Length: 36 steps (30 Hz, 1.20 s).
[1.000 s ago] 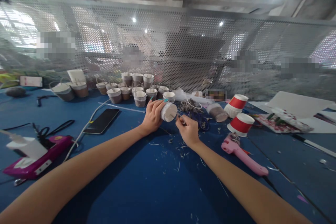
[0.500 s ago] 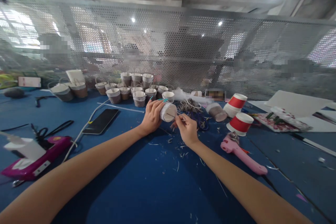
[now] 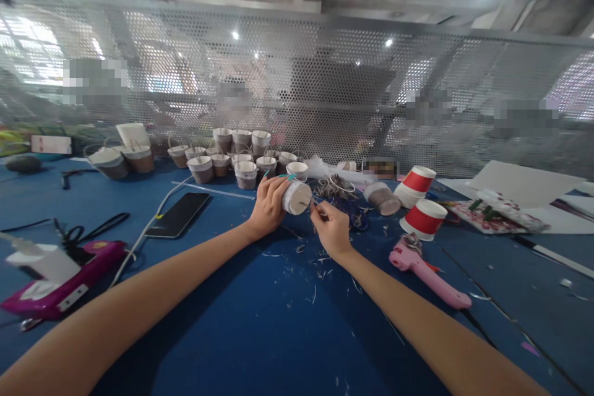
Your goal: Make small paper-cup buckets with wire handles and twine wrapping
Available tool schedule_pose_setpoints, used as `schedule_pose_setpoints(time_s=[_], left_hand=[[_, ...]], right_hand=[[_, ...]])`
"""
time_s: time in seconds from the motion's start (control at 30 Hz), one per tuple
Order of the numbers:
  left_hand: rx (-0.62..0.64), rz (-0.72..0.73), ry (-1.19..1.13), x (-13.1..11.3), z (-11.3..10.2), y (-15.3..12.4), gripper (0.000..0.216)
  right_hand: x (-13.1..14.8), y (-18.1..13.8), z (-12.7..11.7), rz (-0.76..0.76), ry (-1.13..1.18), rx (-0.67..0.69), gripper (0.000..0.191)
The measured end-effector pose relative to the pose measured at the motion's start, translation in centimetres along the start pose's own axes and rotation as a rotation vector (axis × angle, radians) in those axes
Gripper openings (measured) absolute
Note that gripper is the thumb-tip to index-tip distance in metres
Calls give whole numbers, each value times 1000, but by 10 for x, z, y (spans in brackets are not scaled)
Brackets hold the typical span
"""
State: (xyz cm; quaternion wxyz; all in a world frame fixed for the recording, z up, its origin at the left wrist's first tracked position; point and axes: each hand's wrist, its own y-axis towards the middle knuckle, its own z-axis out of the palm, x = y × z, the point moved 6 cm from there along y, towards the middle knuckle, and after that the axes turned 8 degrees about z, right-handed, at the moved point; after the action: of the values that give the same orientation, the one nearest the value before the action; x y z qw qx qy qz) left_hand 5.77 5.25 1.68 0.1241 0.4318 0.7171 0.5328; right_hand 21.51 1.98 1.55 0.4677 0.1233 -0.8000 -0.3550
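Note:
My left hand (image 3: 270, 203) is closed around a white-wrapped paper cup (image 3: 288, 197), which lies tilted with its round pale end towards me and to the right. A short dark mark shows on that end. Beside it, my right hand (image 3: 330, 226) pinches a thin strand between thumb and forefinger, close to the cup's edge; most of the strand is hidden by the fingers. Just behind the cup stands a small white bucket-like cup (image 3: 297, 170). A tangle of brown-grey strands (image 3: 333, 187) lies beyond my right hand, near dark blue-handled scissors (image 3: 358, 215).
Several small handled cups (image 3: 245, 174) stand at the back. To the right are red-and-white paper cups (image 3: 423, 219), a tipped wrapped cup (image 3: 382, 198) and a pink glue gun (image 3: 431, 278). A phone (image 3: 179, 215) and a magenta power strip (image 3: 88, 275) lie left. Scraps litter the blue table (image 3: 260, 322).
The dark strand line across the cup's end now looks shorter. My right hand's fingers have shifted slightly; my left hand and the cup have barely moved.

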Motion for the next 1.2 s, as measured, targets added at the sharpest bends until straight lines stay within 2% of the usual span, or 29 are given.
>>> schedule_pose_setpoints(time_s=[0.3,0.9,1.2], left_hand=[[-6,6,3,0,-1,0,56],[-19,17,1,-1,-1,1,56],[2,1,-7,1,1,-1,55]], right_hand=[[9,-4,2,-31,2,88,34],[0,-1,0,32,22,45,34],[-2,-1,5,84,88,117,36]])
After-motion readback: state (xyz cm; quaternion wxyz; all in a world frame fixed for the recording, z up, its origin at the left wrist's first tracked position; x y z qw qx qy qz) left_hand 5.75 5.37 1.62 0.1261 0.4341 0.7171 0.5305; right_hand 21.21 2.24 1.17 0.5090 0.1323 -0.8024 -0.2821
